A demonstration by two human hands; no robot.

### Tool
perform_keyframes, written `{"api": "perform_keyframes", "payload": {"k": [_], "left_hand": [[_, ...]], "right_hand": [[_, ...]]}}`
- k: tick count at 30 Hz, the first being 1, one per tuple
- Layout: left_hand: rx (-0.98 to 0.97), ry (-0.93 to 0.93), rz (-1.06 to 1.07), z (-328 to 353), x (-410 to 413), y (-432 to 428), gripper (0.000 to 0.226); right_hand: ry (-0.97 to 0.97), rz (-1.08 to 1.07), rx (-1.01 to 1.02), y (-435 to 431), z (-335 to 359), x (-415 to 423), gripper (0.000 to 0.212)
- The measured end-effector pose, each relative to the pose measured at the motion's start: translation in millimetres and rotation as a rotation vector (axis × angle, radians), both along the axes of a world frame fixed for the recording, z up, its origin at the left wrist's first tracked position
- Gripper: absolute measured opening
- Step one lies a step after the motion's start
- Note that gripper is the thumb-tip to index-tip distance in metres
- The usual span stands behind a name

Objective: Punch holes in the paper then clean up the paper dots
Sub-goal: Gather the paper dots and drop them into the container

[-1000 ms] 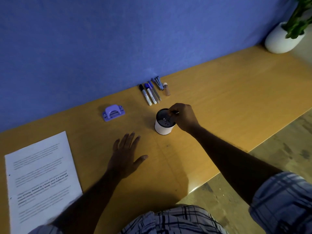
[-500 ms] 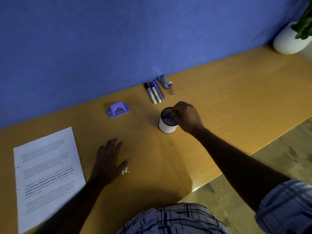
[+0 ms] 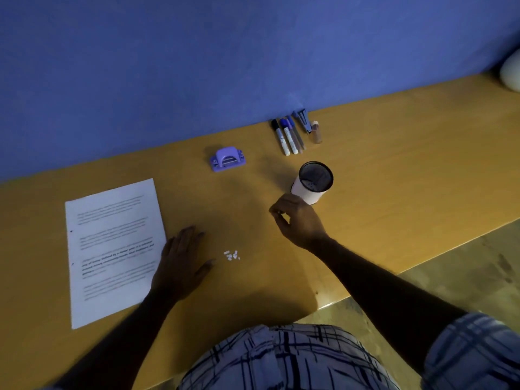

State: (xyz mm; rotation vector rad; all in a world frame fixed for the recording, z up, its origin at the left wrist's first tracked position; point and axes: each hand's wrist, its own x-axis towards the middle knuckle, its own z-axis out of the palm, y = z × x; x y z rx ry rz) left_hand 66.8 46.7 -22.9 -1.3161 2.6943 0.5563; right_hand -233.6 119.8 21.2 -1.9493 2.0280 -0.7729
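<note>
white paper dots [image 3: 232, 255] lie on the bench [image 3: 394, 178] between my flat, spread left hand [image 3: 181, 266] and curled right hand [image 3: 298, 220] (holding anything? i cannot tell); a hasty sweep could scatter them.

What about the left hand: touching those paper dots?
Apart. The head view shows bare table between the left hand and the paper dots.

Shirt [image 3: 281, 358]: pale plaid, thin dark lines crossing on a whitish-blue ground, fabric creased at the front. Right sleeve [image 3: 475, 353] short, same check. Forearms bare down to left hand [image 3: 180, 263] and right hand [image 3: 299, 220].
</note>
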Motion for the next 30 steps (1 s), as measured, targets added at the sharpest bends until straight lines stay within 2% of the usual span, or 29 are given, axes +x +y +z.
{"api": "perform_keyframes", "payload": {"k": [2,6,9,16,21,26,30], "left_hand": [[-0.003,-0.019,-0.035,-3,1,5,0.092],[-0.025,-0.102,-0.141,-15,1,21,0.089],[-0.042,-0.132,-0.163,-23,-4,31,0.088],[-0.093,-0.075,-0.293,-26,-15,33,0.076],[-0.036,-0.015,-0.24,-29,-16,24,0.068],[-0.004,0.124,-0.119,-31,-21,15,0.047],[0.028,0.253,0.023,-32,-30,15,0.03]], "right_hand": [[0.017,0.026,0.091,5,-13,16,0.019],[0.136,0.143,0.392,23,-44,44,0.059],[0.207,0.183,0.433,41,-63,58,0.072],[0.276,0.152,0.406,61,-79,89,0.069],[0.281,0.11,0.363,52,-72,93,0.057],[0.137,-0.033,0.378,36,-64,92,0.05],[0.065,-0.038,0.383,27,-63,91,0.044]]}}
